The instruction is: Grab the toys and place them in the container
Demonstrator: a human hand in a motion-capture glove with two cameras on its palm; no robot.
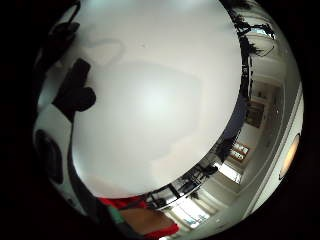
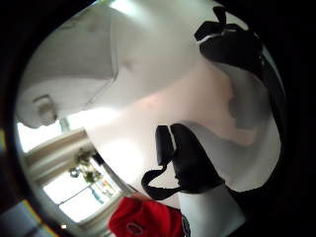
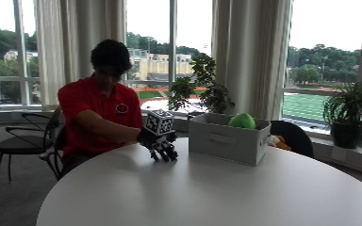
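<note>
The gloved right hand [image 3: 163, 148] hangs just above the white round table [image 3: 206, 193], left of the grey fabric container [image 3: 226, 139]. Its fingers point down at the tabletop, loosely spread, and hold nothing. A green toy [image 3: 242, 121] sticks out of the container's top. A brown-orange toy [image 3: 280, 141] peeks out behind the container's right end, mostly hidden. In the little finger side palm view only the bare tabletop [image 1: 150, 100] and gloved fingers [image 1: 75, 92] show. The thumb side palm view shows gloved fingers [image 2: 190, 165] over the tabletop [image 2: 148, 89] and the person's red shirt [image 2: 145, 219].
A dark chair [image 3: 294, 136] stands behind the container. Black chairs [image 3: 24, 141] are at the left beside the person. Potted plants [image 3: 350, 115] line the window sill. The table's near edge curves across the front.
</note>
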